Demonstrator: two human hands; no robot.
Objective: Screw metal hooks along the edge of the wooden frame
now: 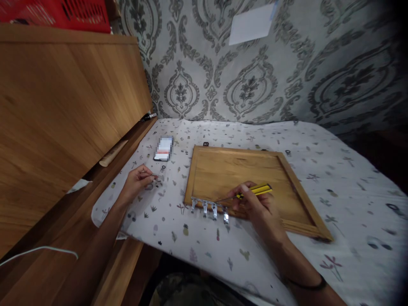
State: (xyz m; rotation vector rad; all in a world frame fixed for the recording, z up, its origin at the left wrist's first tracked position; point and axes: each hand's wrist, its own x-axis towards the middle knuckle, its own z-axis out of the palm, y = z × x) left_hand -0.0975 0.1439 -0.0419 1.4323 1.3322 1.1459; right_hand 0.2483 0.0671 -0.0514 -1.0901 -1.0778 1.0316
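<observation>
A wooden framed panel (pixel 242 170) lies flat on a patterned white cloth (pixel 334 178). A metal rack of several hooks (pixel 208 207) sits along its near left edge. My right hand (pixel 255 203) is closed on a yellow-handled screwdriver (pixel 258 189), whose thin shaft points left toward the hook rack. My left hand (pixel 137 180) rests on the cloth left of the panel, fingers pinched on a small metal piece (pixel 155 176), probably a screw. More small dark bits lie by those fingers.
A phone (pixel 163 148) lies on the cloth beyond my left hand. A tall wooden board (pixel 63 119) stands along the left, with a red crate (pixel 63 12) on top. Patterned wallpaper with a white sheet (pixel 251 23) backs the surface. A white cable (pixel 38 250) runs lower left.
</observation>
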